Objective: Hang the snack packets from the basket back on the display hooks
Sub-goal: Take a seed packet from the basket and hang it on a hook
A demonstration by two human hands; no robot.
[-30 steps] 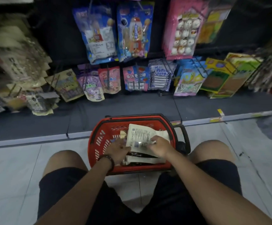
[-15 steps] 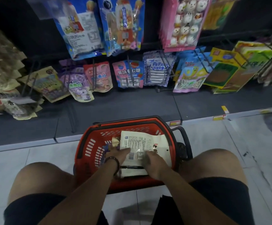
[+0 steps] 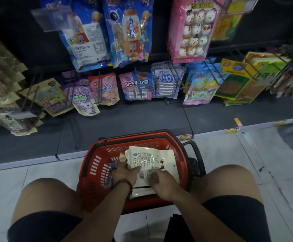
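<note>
A red plastic basket (image 3: 96, 165) stands on the floor between my knees. On top of its contents lies a white snack packet (image 3: 152, 159), printed back up, with more white packets under it. My left hand (image 3: 126, 173) holds the packet's near left edge, thumb on top. My right hand (image 3: 163, 179) grips its near edge, fingers curled over it. Beyond the basket, display hooks (image 3: 177, 74) stick out of the dark shelf, most carrying hanging packets.
Blue (image 3: 130, 32) and pink (image 3: 194, 28) bags hang in the upper row, smaller sweets packets (image 3: 137, 86) below. Brown packets (image 3: 0, 81) crowd the left, green and yellow packs (image 3: 241, 81) the right. A grey shelf base (image 3: 142, 117) and white tiled floor (image 3: 264, 154) surround the basket.
The view has moved closer to the shelf and basket. Both hands have slid to the packet's near edge and the packet lies flatter over the basket.
</note>
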